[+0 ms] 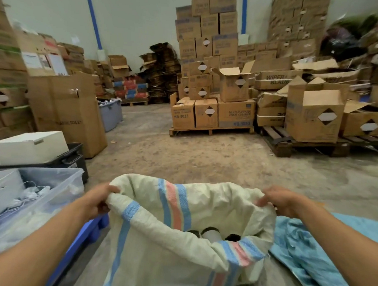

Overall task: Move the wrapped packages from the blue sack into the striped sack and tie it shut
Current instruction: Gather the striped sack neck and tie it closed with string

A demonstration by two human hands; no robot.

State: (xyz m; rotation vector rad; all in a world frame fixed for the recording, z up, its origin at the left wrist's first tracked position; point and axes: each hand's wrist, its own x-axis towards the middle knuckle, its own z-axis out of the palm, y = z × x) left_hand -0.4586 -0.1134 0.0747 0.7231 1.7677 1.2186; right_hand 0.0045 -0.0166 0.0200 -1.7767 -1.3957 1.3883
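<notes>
The striped sack (155, 247), pale with blue and pink bands, stands open in front of me on the floor. My left hand (96, 200) grips its rim on the left, and my right hand (279, 200) pinches the rim on the right, holding the mouth wide. Deep inside lie wrapped packages (211, 235), dark and grey, only partly visible. The blue sack (305, 254) lies flat and crumpled on the floor just right of the striped sack, under my right forearm.
A clear plastic bin (48, 191) with cables and white items sits at my left on a blue base (89, 236). Behind it are a black crate (72, 157) and a white box (28, 146). Stacked cardboard boxes on pallets (212, 113) ring the open concrete floor (205, 157).
</notes>
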